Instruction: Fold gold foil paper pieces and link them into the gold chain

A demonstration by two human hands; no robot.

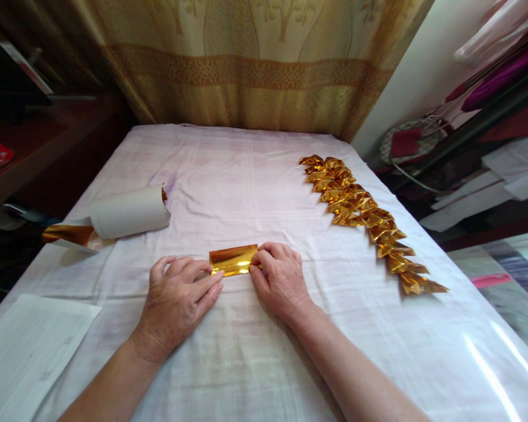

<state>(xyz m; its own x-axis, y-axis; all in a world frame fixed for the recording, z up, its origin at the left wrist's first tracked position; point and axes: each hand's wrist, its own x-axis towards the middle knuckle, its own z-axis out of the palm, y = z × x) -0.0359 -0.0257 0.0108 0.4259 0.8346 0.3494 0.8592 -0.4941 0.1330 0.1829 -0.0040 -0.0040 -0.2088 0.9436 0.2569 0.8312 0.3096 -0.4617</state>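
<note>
A small rectangle of shiny gold foil paper (233,258) lies on the cloth-covered table between my hands. A crease or folded strip runs along its near edge. My left hand (178,296) pinches the left end, with the fingertips at the near left corner. At the opposite end, my right hand (281,274) grips the sheet between thumb and curled fingers. Off to the right, several folded gold foil pieces (347,190) lie nested in slanting rows, apart from both hands.
A roll of white-backed paper (129,211) rests at the left, gold foil showing at its ends. Printed white sheets (39,346) lie at the near left. The white cloth (246,363) covers the table. A patterned curtain (264,70) hangs behind, and a rack with fabrics (488,117) stands right.
</note>
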